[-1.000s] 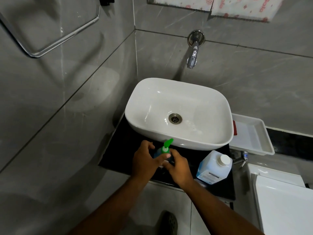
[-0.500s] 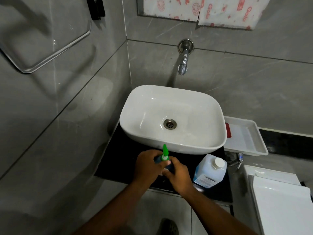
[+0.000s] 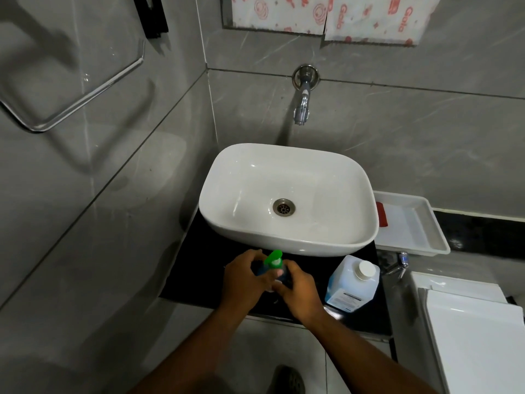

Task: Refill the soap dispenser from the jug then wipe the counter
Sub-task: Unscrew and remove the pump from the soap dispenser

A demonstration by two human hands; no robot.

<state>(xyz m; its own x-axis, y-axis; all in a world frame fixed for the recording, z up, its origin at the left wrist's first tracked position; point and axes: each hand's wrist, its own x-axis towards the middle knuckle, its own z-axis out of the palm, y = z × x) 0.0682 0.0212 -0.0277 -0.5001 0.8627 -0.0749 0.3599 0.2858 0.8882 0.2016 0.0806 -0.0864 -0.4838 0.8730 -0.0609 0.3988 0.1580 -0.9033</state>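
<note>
A small soap dispenser [image 3: 272, 263] with a green pump head and a blue body stands on the black counter [image 3: 199, 268] in front of the white basin [image 3: 287, 200]. My left hand [image 3: 241, 280] wraps its left side. My right hand [image 3: 298, 285] grips its right side, fingers near the pump collar. Both hands hide most of the bottle. The jug [image 3: 352, 282], translucent with bluish liquid and a white cap, stands capped on the counter just right of my right hand.
A wall tap [image 3: 302, 100] hangs over the basin. A white tray [image 3: 412, 223] holding a red item [image 3: 381, 213] sits to the right. A white toilet cistern [image 3: 468, 331] fills the lower right. A towel rail [image 3: 79, 92] is on the left wall.
The green pump head has turned between my hands, its spout swinging from upper right to point up. Both hands stay on the dispenser. The jug has not moved.
</note>
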